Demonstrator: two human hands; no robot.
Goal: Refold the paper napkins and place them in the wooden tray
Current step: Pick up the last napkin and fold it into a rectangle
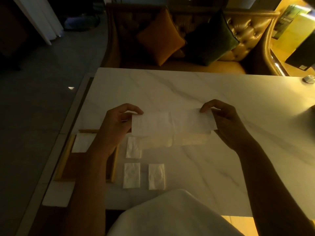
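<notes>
A long white paper napkin (172, 122) is stretched flat in the air above the marble table (187, 89). My left hand (117, 123) pinches its left end and my right hand (225, 120) pinches its right end. Three small folded napkins lie on the table below it: one (133, 147) near my left wrist, two more (131, 175) (156, 176) side by side closer to me. The wooden tray (64, 160) sits at the table's left edge, partly hidden by my left forearm, with a folded napkin (81, 143) in its far end.
A white sheet (58, 193) lies at the near left corner beside the tray. A sofa with an orange cushion (160, 41) and a green cushion (211, 38) stands beyond the table's far edge. A small round object (308, 79) rests at the far right.
</notes>
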